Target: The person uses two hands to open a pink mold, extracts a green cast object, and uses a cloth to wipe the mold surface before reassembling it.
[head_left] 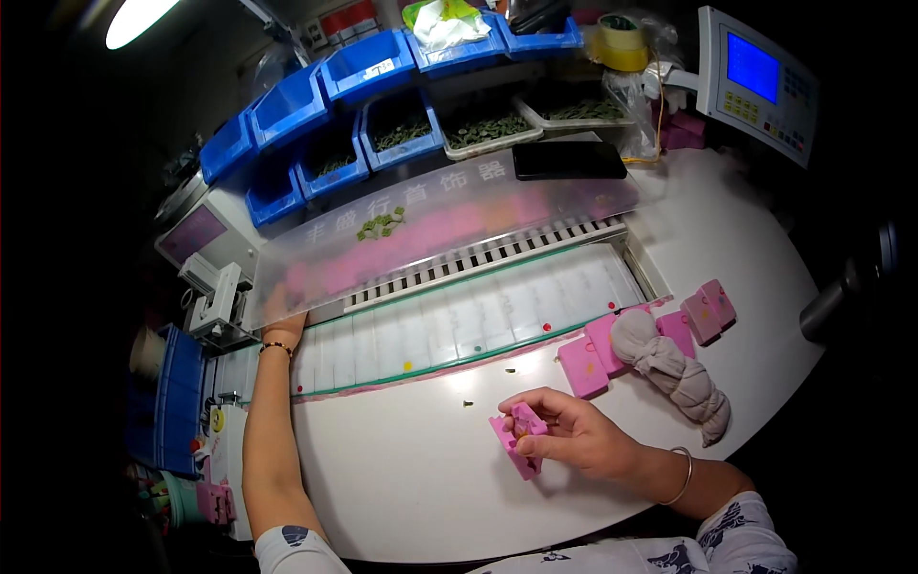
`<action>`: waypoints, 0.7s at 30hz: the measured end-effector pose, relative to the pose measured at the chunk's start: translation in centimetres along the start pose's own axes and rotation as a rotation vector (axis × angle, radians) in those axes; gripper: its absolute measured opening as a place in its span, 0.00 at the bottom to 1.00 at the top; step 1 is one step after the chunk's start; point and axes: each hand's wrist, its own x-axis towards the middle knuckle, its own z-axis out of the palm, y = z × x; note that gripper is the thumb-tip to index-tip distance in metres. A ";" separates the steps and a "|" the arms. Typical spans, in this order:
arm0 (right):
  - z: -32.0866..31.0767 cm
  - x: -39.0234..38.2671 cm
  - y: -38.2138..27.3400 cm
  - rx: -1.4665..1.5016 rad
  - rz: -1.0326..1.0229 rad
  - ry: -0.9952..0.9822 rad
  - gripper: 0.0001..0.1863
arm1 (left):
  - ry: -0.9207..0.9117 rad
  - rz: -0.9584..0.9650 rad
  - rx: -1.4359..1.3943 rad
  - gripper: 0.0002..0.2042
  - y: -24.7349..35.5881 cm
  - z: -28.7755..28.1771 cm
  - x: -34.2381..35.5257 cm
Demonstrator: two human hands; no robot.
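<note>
My right hand (583, 435) is closed around a pink rubber mold (516, 450), held above the white table near its front edge. The mold looks parted, with one piece tilted against the other. My left hand (284, 308) reaches under the left end of a translucent cover (459, 225). Its fingers are blurred behind the cover, so their grip cannot be made out. Pink shapes show faintly beneath that sheet. Two tiny dark green pieces (468, 404) lie on the table near the mold.
Several pink blocks (583, 368) and a tied grey cloth bundle (674, 368) lie at the right. A glass-topped strip (459, 325) crosses the middle. On the cover rest a black phone (569, 160) and small green pieces (381, 225). Blue bins (368, 67) stand behind, beside a control screen (753, 67).
</note>
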 end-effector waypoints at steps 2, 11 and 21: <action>0.0 0.0 0.2 -0.006 -0.009 0.004 0.24 | -0.031 -0.020 0.007 0.20 0.7 -0.6 -0.3; -0.2 -0.1 0.2 -0.026 -0.020 0.005 0.26 | -0.056 -0.022 0.069 0.23 0.7 -0.3 -1.9; -0.3 0.1 0.3 -0.025 -0.025 0.016 0.25 | 0.039 0.145 0.048 0.24 -0.8 1.4 0.8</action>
